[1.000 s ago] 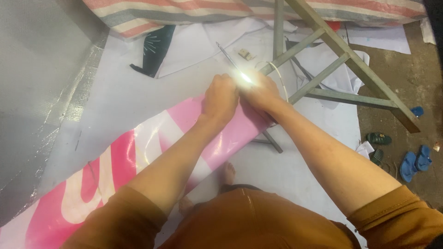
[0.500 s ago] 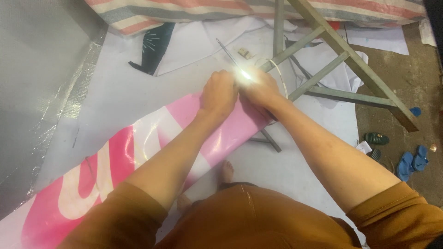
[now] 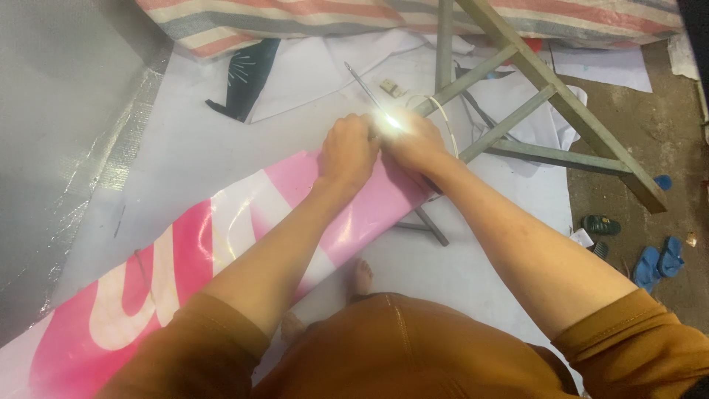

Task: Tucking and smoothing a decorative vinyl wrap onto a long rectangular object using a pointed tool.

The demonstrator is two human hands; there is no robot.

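Pink-and-white glossy vinyl banner [image 3: 221, 251] is lying under your fingers; your left hand [image 3: 348, 151] is curling closed on its far edge, and your right hand [image 3: 413, 140] is pressing beside it, fingers lost in glare. Grey metal frame [image 3: 532, 96] is crowding rightward; white sheeting [image 3: 221, 155] is lying open leftward.

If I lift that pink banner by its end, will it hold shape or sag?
Probably sags: the banner is a thin sheet draped over a bar. Its glossy face looks slippery. Both the left hand and right hand press its end, suggesting it shifts easily.
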